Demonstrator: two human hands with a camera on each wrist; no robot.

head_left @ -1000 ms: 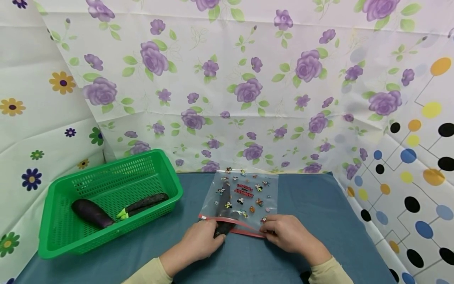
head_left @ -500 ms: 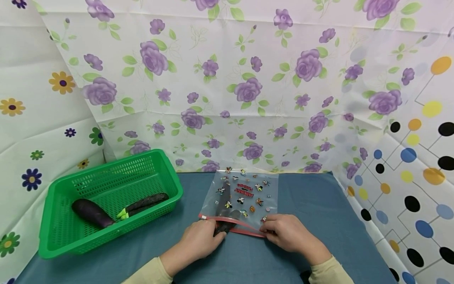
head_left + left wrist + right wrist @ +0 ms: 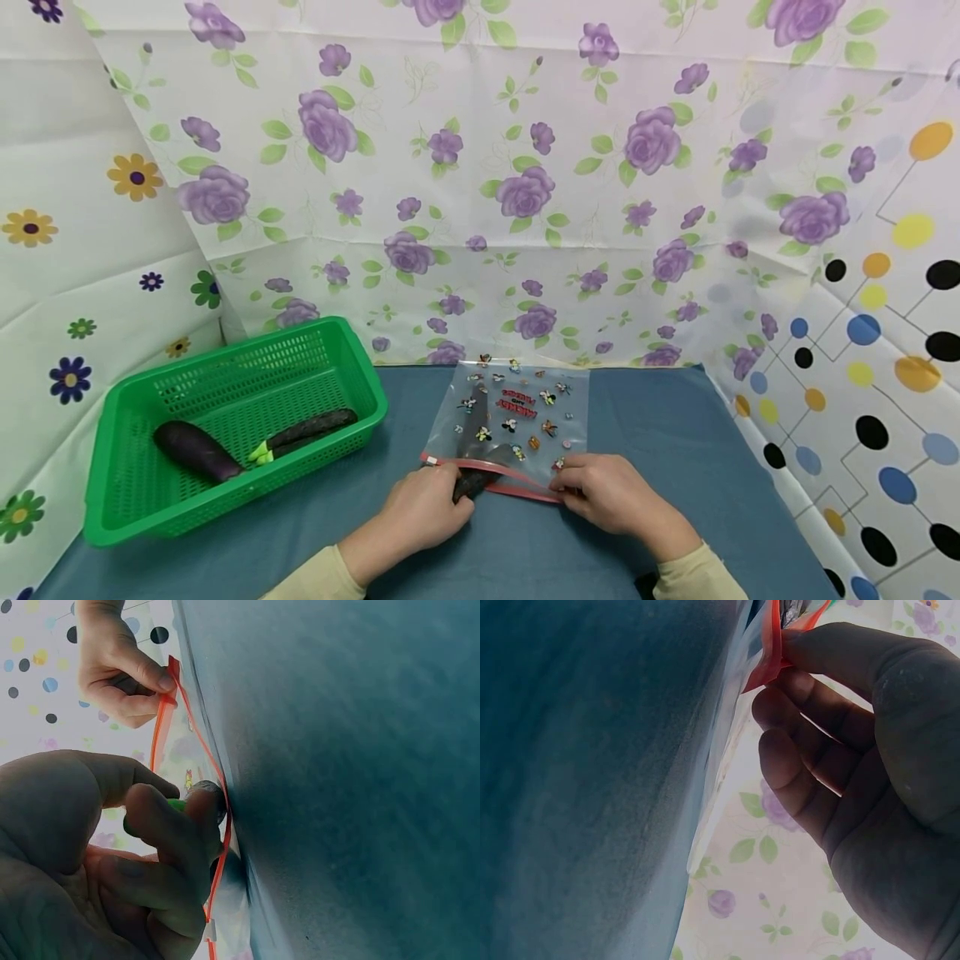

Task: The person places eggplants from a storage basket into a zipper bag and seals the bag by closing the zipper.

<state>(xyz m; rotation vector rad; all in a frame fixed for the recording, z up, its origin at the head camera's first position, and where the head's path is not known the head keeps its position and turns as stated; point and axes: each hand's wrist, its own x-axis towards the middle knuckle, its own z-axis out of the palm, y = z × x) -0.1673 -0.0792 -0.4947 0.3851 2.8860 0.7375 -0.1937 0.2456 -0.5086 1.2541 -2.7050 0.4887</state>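
At the mouth of the clear zip bag, your L hand had its fingers curled round a dark veg, its green stem end showing btwn them in the L wrist view, its far end thru the bag's opening & under the plastic. Your R hand pinched the R end of the bag's red zip strip btwn thumb & fingers, other fingers loosely bent. The zip's two edges stood apart; a small whitish slider sat at the bag's L corner, just beside your L hand.

The bag lay on the blue cloth, mouth toward you, printed w/ cartoon figs. & red lettering. Along its L side, a long dark item showed thru the plastic; exact type, can't tell.

To the bag's L, well apart, stood a green basket, holding a smooth purple eggplant &, nearer the bag, rough dark veg w/ pale-green stems, apparently a pair side by side. Behind the bag hung a purple-rose backdrop; well to its R, a sheet w/ colored dots; far L, beyond the basket, a daisy-print sheet. Your cream sleeves reached in from the bag's near side.
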